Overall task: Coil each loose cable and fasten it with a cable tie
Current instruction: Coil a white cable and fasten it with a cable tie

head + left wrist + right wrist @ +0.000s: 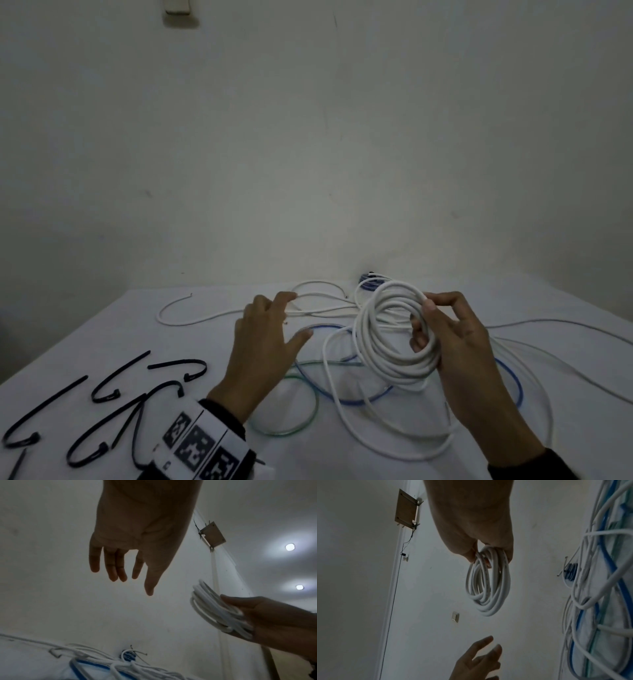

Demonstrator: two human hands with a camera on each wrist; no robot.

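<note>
Right now the white coil (pixel 394 337) is up off the desk (pixel 171 342), pinched at its right side in my right hand (pixel 455 346), thumb on top and fingers curled through the loops. My left hand (pixel 263 342) hovers just left of it, fingers spread and relaxed, holding nothing. Below the coil, loose cables sprawl over the desk: white cable (pixel 387 445), a blue cable (pixel 356 399) and a green loop (pixel 301 425), tangled across one another. A small blue bundle (pixel 370 278) lies at the far edge by the wall. Black ties (pixel 113 380) lie scattered at the near left.
</note>
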